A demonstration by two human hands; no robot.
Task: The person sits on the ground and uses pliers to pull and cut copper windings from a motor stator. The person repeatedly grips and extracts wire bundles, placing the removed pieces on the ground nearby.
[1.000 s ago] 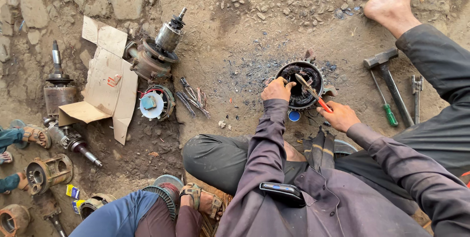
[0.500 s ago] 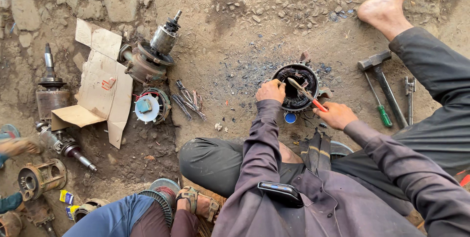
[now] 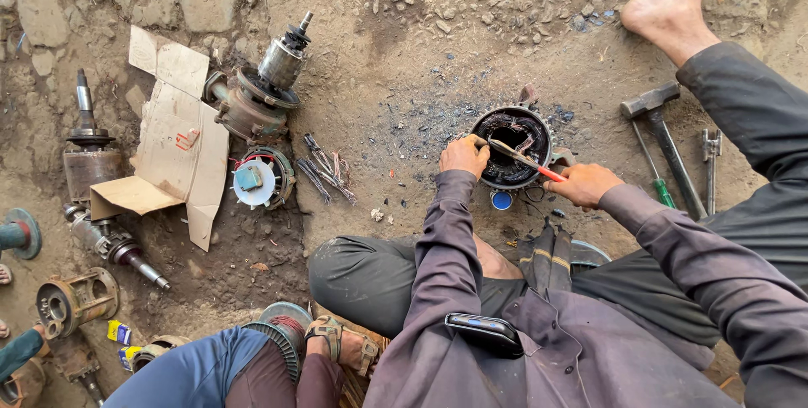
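I saw the round motor stator housing (image 3: 511, 147) sitting on the dirt ground (image 3: 404, 54) a little right of the frame's centre, a dark, sooty metal ring with blackened copper windings lining its inner wall and a ribbed outer rim. My left hand (image 3: 464, 156) was clamped on its left rim, fingers curled over the edge. My right hand (image 3: 583, 184) sat just to the lower right of the housing, closed around the red handle of a screwdriver (image 3: 526, 159), whose slim metal shaft ran up and left across the opening with the tip inside the ring. A small blue cap (image 3: 502, 200) lay just below the housing, between the two hands.

To the right, well apart, a steel hammer (image 3: 661, 130) with a dark handle lay beside a green-handled screwdriver (image 3: 656, 176) and a grey spanner (image 3: 710, 164). A bare foot (image 3: 669, 12) rested in the upper right. Left of centre lay a loose bundle of thin metal strips (image 3: 324, 168), a white-capped round motor part (image 3: 257, 179) and a greasy armature with its shaft (image 3: 265, 84) tilted up and right. Torn brown cardboard (image 3: 172, 147) lay flat at the left, near more rusty shafts. The ground was gritty, cracked and scattered with black flakes around the housing
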